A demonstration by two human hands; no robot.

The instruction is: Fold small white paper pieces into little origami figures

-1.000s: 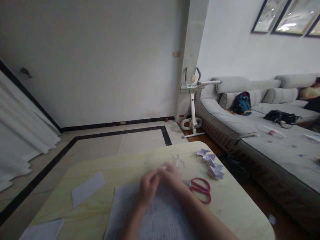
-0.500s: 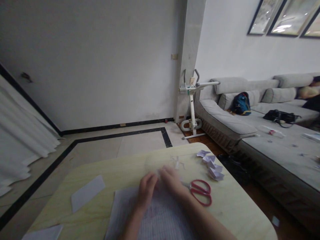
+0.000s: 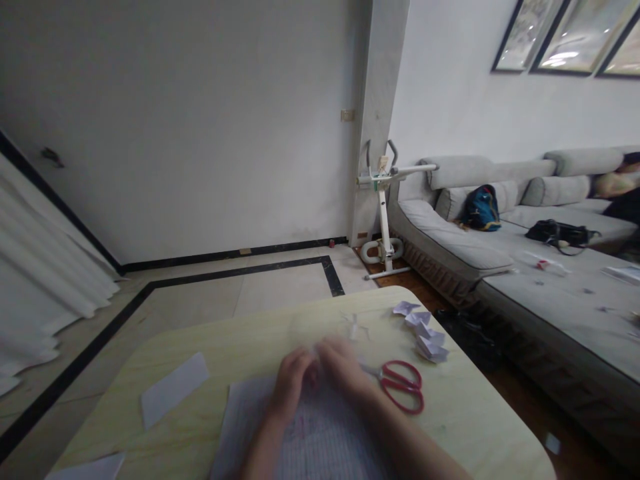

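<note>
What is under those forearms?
Lined paper on the table; the paper's right edge is hidden by the right forearm. Whatever the left hand and right hand cover can't be seen.

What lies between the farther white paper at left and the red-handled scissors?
In the head view, the lined sheet, left hand and right hand lie between the white paper and the scissors.

A blue fabric backpack [image 3: 483, 210] and a black handbag [image 3: 560, 233] rest on a grey cushioned sofa [image 3: 455, 247] below black-framed pictures [image 3: 575, 40], a white metal exercise machine [image 3: 384, 220] beside it, a pleated white curtain [image 3: 40, 300] far left
</note>
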